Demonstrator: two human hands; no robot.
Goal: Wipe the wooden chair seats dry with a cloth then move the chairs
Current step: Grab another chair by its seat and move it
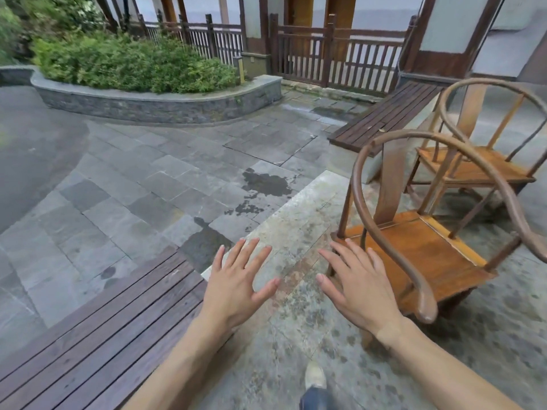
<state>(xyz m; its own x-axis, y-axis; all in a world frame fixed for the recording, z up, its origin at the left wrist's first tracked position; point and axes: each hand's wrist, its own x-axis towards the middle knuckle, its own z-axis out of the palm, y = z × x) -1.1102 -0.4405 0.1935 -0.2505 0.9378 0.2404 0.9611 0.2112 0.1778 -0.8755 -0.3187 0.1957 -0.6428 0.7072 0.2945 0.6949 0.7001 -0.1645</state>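
Note:
Two wooden round-back chairs stand on the stone terrace at the right. The near chair (426,255) has an orange-brown seat and a curved dark armrest that sweeps toward me. The far chair (473,164) stands behind it. My left hand (236,285) hovers flat over the stone floor with fingers spread, holding nothing. My right hand (358,288) is also flat and spread, just left of the near chair's front corner and apart from its armrest. No cloth is in view.
A dark slatted wooden bench (97,335) lies at the lower left, another bench (384,113) beyond the chairs. Wet patches (266,184) mark the grey paving. A stone planter with shrubs (154,99) and a wooden fence (325,60) stand at the back. My shoe (315,377) shows below.

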